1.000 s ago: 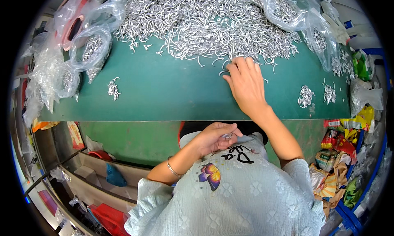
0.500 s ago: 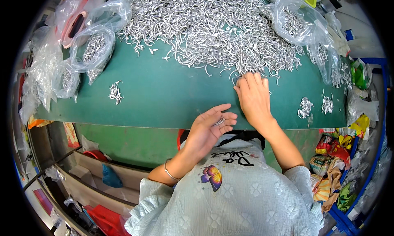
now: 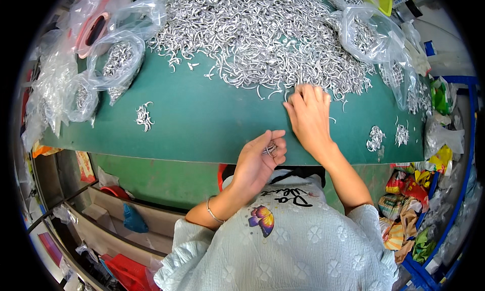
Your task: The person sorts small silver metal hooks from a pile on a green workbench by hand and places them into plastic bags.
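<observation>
Curled around several small curved silver metal pieces (image 3: pixel 270 148), my left hand (image 3: pixel 255 157) is held palm up at the table's near edge. My right hand (image 3: pixel 310 119) is palm down at the near fringe of a big heap of curved silver metal pieces (image 3: pixel 252 33). Its fingers are bent down and drawn together, and their tips are hidden, so what they pinch cannot be made out. A stray curved piece (image 3: pixel 332 120) lies beside the right hand.
Small piles of pieces lie on the green table (image 3: pixel 202 114): one pile (image 3: pixel 144 117) at left, two at right, including this pile (image 3: pixel 375 138). Clear plastic bags of pieces stand at left (image 3: pixel 118 61) and right (image 3: pixel 364 30). Coloured packets (image 3: pixel 409 190) fill a blue-framed rack at right.
My left hand's fingers have curled further in over the pieces. The right hand has shifted slightly left along the heap's edge, with its fingers more bent.
</observation>
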Available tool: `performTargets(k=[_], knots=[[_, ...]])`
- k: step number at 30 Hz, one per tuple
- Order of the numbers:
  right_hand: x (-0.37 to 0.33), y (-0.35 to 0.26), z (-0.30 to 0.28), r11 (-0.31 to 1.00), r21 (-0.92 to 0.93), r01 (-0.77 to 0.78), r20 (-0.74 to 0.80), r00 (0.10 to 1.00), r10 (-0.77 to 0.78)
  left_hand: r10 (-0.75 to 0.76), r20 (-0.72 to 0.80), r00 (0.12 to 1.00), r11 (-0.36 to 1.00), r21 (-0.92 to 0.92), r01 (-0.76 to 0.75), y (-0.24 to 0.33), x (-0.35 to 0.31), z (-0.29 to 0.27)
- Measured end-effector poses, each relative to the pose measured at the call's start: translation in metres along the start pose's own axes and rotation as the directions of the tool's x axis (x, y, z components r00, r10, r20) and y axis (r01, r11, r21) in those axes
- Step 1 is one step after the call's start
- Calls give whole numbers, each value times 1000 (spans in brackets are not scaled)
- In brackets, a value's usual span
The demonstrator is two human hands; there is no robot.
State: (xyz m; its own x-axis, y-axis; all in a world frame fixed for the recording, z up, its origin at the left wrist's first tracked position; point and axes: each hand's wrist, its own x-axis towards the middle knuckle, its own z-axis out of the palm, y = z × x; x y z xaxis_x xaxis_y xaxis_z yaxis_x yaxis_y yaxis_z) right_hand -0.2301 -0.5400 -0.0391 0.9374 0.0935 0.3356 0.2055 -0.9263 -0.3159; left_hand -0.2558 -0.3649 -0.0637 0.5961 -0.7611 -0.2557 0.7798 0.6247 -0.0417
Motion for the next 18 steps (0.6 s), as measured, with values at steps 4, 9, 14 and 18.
performTargets(k=[4, 9, 14, 18], knots=[[-7, -18, -35, 964, 265, 33, 168, 983, -79, 230, -475, 849, 953, 289, -97, -3, 1, 61], [25, -6, 1, 990, 116, 85, 62, 994, -92, 101, -45, 994, 988, 120, -95, -1, -2, 0], [22, -8, -1, 993, 101, 53, 155, 986, -68, 225, -306, 925, 948, 289, -135, 2, -11, 24], [21, -18, -17, 962, 248, 111, 110, 984, -142, 264, -382, 885, 939, 313, -145, 5, -10, 45]])
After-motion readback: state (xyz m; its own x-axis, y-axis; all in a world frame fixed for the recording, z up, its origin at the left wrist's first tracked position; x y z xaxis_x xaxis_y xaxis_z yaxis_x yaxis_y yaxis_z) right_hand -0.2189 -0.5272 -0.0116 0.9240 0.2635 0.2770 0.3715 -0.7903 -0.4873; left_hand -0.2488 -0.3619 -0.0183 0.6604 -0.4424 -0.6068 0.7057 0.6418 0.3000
